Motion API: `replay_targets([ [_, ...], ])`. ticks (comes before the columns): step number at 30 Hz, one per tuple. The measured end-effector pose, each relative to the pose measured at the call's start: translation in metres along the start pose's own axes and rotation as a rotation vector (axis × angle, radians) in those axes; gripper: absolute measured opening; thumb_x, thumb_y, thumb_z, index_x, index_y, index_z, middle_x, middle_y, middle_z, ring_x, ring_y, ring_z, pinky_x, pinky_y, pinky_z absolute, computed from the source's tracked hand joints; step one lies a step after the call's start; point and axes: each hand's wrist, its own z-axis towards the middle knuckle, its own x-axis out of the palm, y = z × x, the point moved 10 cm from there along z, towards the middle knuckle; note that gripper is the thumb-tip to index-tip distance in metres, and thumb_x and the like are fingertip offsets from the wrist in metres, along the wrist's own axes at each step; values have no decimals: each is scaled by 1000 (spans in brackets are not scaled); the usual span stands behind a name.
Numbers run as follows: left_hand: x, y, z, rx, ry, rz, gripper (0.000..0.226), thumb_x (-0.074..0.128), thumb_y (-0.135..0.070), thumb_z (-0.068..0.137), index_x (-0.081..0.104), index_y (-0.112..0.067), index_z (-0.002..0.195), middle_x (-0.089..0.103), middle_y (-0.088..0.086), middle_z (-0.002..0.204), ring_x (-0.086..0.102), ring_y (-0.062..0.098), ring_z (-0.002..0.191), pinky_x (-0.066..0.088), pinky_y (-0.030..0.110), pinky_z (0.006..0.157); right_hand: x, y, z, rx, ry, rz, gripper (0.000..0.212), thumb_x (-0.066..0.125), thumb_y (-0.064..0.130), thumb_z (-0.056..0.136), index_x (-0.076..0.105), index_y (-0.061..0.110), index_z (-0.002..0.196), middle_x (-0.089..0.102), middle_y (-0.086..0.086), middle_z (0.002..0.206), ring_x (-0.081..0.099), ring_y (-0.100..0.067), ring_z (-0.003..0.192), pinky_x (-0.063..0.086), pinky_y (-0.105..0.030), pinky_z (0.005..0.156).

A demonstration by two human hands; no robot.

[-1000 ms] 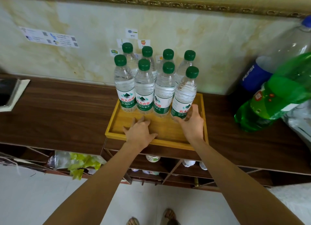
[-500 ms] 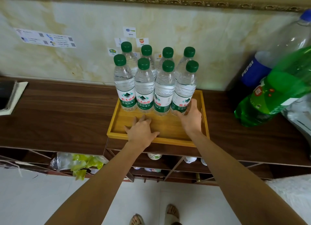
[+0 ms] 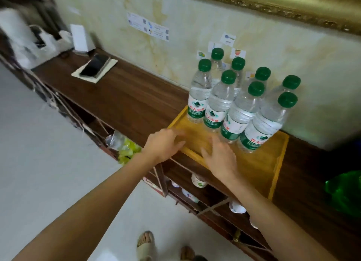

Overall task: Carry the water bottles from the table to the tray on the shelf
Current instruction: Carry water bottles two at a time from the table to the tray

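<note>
I see soft, even indoor light with faint shadows. Motion blur smears the far-left clutter and the green plastic bottle (image 3: pixel 345 192) at right; wide-angle distortion bends the dark wooden shelf (image 3: pixel 125 96).

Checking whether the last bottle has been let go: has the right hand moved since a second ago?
Yes. The right hand has left the rightmost front water bottle and drawn back toward the wooden tray's front-left rim, fingers straight, holding nothing.
</note>
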Motion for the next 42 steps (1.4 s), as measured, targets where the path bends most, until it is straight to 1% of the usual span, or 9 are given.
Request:
replay_targets([
  [2, -25, 31, -29, -30, -52, 21, 28, 50, -37, 96, 60, -33, 121, 62, -8, 122, 61, 18, 109, 54, 39, 85, 29, 43, 12, -104, 143, 12, 36, 59, 31, 93, 51, 19, 125, 61, 0, 124, 60, -21, 112, 51, -36, 90],
  [5, -46, 107, -83, -222, -51, 65, 30, 50, -34, 95, 60, -27, 123, 63, -3, 122, 60, 22, 112, 52, 36, 85, 82, 123, 16, -305, 357, -73, 37, 59, 32, 93, 51, 18, 126, 58, -3, 126, 55, -26, 118, 46, -36, 92],
  [10, -52, 257, -207, -534, -12, 107, 36, 49, -34, 96, 55, -25, 131, 58, 0, 134, 55, 23, 121, 47, 35, 96, 175, 274, -7, -625, 501, -230, 41, 58, 30, 93, 50, 10, 128, 55, -12, 128, 52, -31, 121, 42, -33, 90],
  [14, -53, 378, -335, -787, 24, 101, 40, 47, -34, 98, 48, -24, 137, 54, 0, 137, 51, 22, 125, 42, 34, 97, 272, 403, -57, -859, 642, -390, 37, 55, 31, 93, 48, 11, 123, 55, -12, 128, 53, -32, 120, 45, -38, 93],
  [18, -73, 477, -467, -974, 32, 90, 42, 48, -33, 97, 48, -24, 138, 55, -1, 135, 52, 22, 123, 42, 33, 96, 361, 538, -132, -1040, 773, -500, 44, 52, 32, 95, 44, 11, 132, 54, -11, 133, 52, -30, 122, 46, -37, 95],
  [25, -137, 613, -656, -1260, -68, 58, 45, 48, -34, 97, 45, -25, 140, 53, 0, 138, 51, 24, 125, 43, 36, 99, 464, 752, -256, -1290, 819, -520, 50, 52, 32, 94, 38, 14, 139, 52, -10, 135, 52, -29, 120, 44, -35, 89],
  [33, -173, 779, -778, -1485, -173, -32, 46, 49, -34, 97, 44, -23, 141, 52, 2, 138, 51, 25, 124, 44, 36, 96, 584, 967, -321, -1522, 823, -534, 49, 53, 31, 94, 39, 14, 137, 53, -9, 132, 54, -29, 116, 45, -36, 87],
  [37, -188, 853, -843, -1613, -199, -115, 47, 48, -36, 97, 42, -24, 142, 50, 1, 139, 50, 24, 126, 44, 36, 95, 643, 1066, -349, -1567, 897, -544, 50, 54, 32, 94, 40, 14, 138, 55, -8, 131, 55, -27, 115, 44, -33, 84],
  [42, -202, 935, -930, -1738, -250, -201, 48, 47, -38, 97, 40, -25, 143, 48, 0, 141, 48, 23, 129, 43, 36, 97, 707, 1182, -411, -1675, 943, -564, 50, 55, 32, 94, 40, 14, 138, 55, -10, 133, 55, -29, 117, 47, -37, 91],
])
